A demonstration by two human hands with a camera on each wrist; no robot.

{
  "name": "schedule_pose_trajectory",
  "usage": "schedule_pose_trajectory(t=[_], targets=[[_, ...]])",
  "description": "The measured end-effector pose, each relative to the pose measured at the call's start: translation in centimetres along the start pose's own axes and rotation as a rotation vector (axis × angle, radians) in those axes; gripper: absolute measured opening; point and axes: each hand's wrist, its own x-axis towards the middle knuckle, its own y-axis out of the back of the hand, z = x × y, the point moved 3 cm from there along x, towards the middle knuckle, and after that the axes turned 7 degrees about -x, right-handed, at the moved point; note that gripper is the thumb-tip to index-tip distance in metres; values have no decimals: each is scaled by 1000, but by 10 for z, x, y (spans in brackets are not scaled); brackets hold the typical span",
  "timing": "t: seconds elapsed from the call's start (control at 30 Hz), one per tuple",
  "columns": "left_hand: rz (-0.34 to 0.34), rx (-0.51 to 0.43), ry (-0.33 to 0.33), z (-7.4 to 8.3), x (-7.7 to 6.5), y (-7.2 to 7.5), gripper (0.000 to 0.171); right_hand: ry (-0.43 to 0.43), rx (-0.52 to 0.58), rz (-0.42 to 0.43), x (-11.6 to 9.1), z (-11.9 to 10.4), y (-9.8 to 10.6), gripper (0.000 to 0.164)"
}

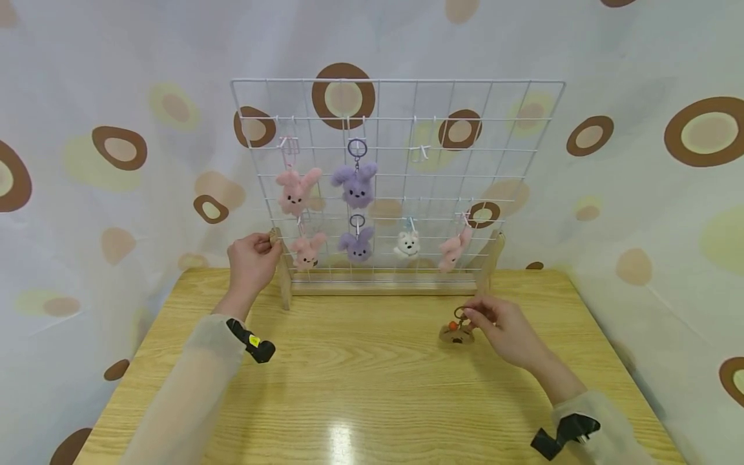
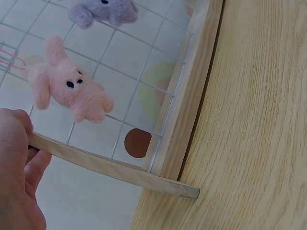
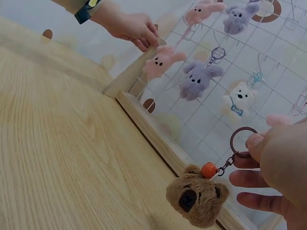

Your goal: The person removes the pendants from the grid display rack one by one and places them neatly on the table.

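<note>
My left hand (image 1: 253, 261) pinches the top of the wooden side post (image 2: 110, 167) at the left end of a white wire grid rack (image 1: 401, 81). Over the table's right side, my right hand (image 1: 504, 328) holds a brown bear keychain (image 3: 197, 197) by its metal ring (image 3: 232, 142), between thumb and fingers. The bear's head hangs below the ring on a short chain, with an orange bell (image 3: 209, 170) beside it. On the rack hang pink bunny keychains (image 1: 298, 194), purple bunny keychains (image 1: 356, 187) and a white bear keychain (image 1: 408, 245) with a blue bow.
A bare white hook (image 1: 421, 153) sits on the grid's upper right. The rack's wooden base bar (image 1: 383, 285) runs along the back of the wooden table (image 1: 349, 361). A patterned cloth (image 1: 116, 77) with brown circles hangs behind and at both sides.
</note>
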Motion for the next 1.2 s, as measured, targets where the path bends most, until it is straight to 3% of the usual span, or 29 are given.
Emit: schedule_pose_trajectory(t=[0.5,0.87,1.2], targets=[[4,-1,-2,-3,0,-1,26,-50,-40,-40,-7,22,-12,14],[1,6,5,-3,1,-1,26,-85,2,-23,-3,38,-17,15],[5,0,11,-3,1,-1,25,-87,-23,-3,8,47,-21,15]])
